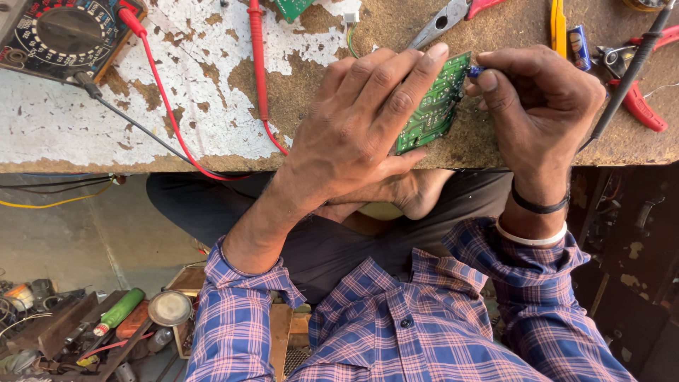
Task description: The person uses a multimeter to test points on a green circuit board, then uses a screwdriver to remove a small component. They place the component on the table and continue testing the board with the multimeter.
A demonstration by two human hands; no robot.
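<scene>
My left hand (361,120) grips a green circuit board (433,106), thumb under its lower edge and fingers across its back, holding it tilted at the front edge of the worn workbench (127,134). At the board's upper right corner, my right hand (541,106) pinches a small blue component (475,71) between thumb and fingertips. Most of the board's left half is hidden behind my left fingers.
A multimeter (60,32) sits at the back left with red (258,64) and black probe leads trailing over the bench. Pliers (453,14), a yellow tool (558,25), a small blue cell (579,46) and red-handled cutters (640,102) lie at the back right. Floor clutter lies at lower left.
</scene>
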